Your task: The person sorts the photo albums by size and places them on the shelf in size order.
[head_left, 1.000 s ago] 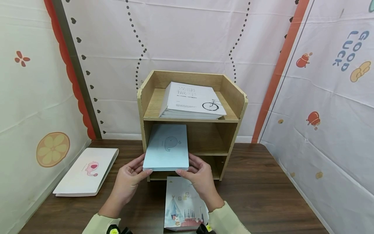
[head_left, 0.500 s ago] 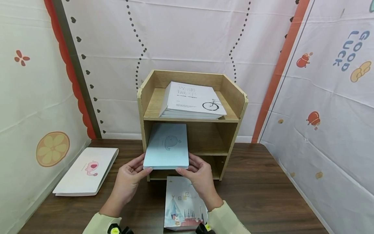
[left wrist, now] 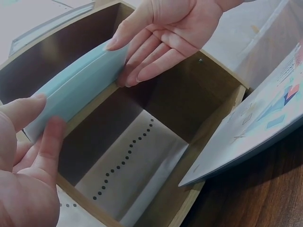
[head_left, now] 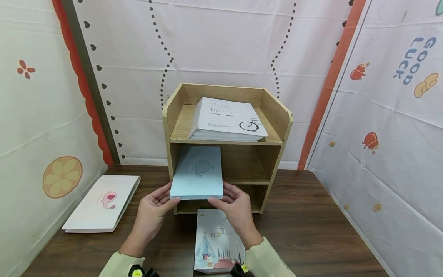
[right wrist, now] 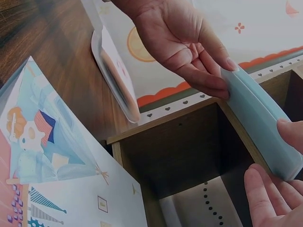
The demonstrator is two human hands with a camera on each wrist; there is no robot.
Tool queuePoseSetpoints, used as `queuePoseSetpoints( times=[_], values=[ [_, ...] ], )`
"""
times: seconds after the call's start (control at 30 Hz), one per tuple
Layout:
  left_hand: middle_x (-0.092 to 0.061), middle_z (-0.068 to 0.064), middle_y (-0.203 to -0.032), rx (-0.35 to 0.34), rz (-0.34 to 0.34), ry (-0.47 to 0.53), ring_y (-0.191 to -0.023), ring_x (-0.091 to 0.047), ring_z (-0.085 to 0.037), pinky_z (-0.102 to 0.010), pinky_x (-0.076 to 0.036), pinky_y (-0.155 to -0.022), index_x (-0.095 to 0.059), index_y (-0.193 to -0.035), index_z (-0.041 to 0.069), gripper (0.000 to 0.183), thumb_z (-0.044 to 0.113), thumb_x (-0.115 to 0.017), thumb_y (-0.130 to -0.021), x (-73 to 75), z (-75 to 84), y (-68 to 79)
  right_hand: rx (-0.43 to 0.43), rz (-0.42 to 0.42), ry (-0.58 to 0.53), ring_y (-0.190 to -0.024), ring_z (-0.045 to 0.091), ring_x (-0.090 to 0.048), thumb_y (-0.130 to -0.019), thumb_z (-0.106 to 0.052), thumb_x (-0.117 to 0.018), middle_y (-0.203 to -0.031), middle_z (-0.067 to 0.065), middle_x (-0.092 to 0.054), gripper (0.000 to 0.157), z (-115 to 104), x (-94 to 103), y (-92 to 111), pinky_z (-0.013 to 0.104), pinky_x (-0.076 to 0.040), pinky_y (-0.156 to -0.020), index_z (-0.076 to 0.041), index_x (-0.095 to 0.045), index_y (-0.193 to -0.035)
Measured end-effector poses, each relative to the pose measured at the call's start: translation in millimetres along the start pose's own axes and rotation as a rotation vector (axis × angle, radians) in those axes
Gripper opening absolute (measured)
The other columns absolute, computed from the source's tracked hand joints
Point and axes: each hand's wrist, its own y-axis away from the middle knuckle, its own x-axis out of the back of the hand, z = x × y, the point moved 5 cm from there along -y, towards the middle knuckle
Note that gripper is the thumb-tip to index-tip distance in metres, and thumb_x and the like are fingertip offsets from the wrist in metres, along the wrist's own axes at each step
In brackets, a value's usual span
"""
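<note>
A light blue notebook (head_left: pixel 197 175) with a whale drawing lies flat, partly inside the left of the wooden shelf's (head_left: pixel 245 163) middle compartment. Its near end sticks out past the front edge. My left hand (head_left: pixel 151 212) grips the near left corner, thumb on the front and fingers along the side. At the near right corner my right hand (head_left: pixel 238 210) holds it the same way. Both wrist views show the thumbs against the notebook's near edge (left wrist: pixel 78 85). The notebook's far end is shaded inside the compartment.
A thick white book (head_left: pixel 228 119) with a bicycle picture lies on the top shelf. On the table (head_left: pixel 311 227), a white notebook (head_left: pixel 104 204) with a pink elephant is at left. An illustrated book (head_left: pixel 216 242) with a tent lies in front of the shelf, below my hands.
The light blue notebook has slid very slightly deeper into the compartment. Both hands keep their hold on its near corners and have barely moved.
</note>
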Motion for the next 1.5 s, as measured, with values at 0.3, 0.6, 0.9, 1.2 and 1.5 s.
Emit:
queuePoseSetpoints(
  times=[0.3, 0.6, 0.9, 1.2, 1.5],
  values=[
    [-0.073, 0.015, -0.117, -0.025, 0.038, -0.001, -0.102, -0.071, -0.005, -0.019, -0.059, -0.089, -0.051, -0.144, -0.009, 0.062, -0.004, -0.076, -0.088, 1.0, 1.6, 0.3, 0.021, 0.021, 0.032, -0.097, 0.022, -0.074, -0.08, -0.013, -0.089, -0.128, 0.018, -0.071, 0.063, 0.3, -1.8, -1.3, 0.025, -0.063, -0.082, -0.003, -0.063, -0.136],
    [-0.074, 0.015, -0.116, -0.034, 0.073, -0.037, -0.101, -0.071, -0.004, -0.018, -0.059, -0.088, -0.055, -0.141, -0.008, 0.06, -0.001, -0.079, -0.087, 1.4, 1.1, -1.7, 0.044, 0.045, 0.051, -0.098, 0.018, -0.074, -0.079, -0.018, -0.091, -0.125, 0.013, -0.072, 0.062, 1.6, -1.6, -2.1, 0.026, -0.063, -0.083, -0.007, -0.065, -0.134],
    [-0.074, 0.018, -0.114, -0.028, 0.109, -0.074, -0.1, -0.07, -0.003, -0.016, -0.059, -0.087, -0.06, -0.138, -0.007, 0.057, 0.003, -0.082, -0.086, 2.3, -1.5, -3.4, 0.035, 0.069, 0.074, -0.101, 0.021, -0.072, -0.08, -0.022, -0.09, -0.126, 0.015, -0.072, 0.06, 4.5, 0.6, -2.7, 0.023, -0.062, -0.082, -0.006, -0.066, -0.134],
    [-0.075, 0.017, -0.111, -0.032, 0.122, -0.087, -0.099, -0.071, -0.003, -0.016, -0.059, -0.086, -0.062, -0.136, -0.006, 0.056, 0.005, -0.082, -0.086, 1.9, -1.7, -4.0, 0.03, 0.082, 0.083, -0.102, 0.022, -0.071, -0.08, -0.023, -0.09, -0.125, 0.014, -0.072, 0.059, 5.1, 1.1, -1.9, 0.022, -0.061, -0.083, -0.007, -0.067, -0.133],
    [-0.075, 0.015, -0.114, -0.027, 0.13, -0.1, -0.102, -0.072, -0.005, -0.017, -0.058, -0.088, -0.061, -0.138, -0.004, 0.057, 0.01, -0.083, -0.087, 3.2, -4.2, -5.7, 0.04, 0.107, 0.095, -0.102, 0.02, -0.071, -0.081, -0.024, -0.09, -0.123, 0.013, -0.073, 0.056, 6.9, 1.7, -2.5, 0.022, -0.061, -0.083, -0.008, -0.069, -0.13]
  ],
)
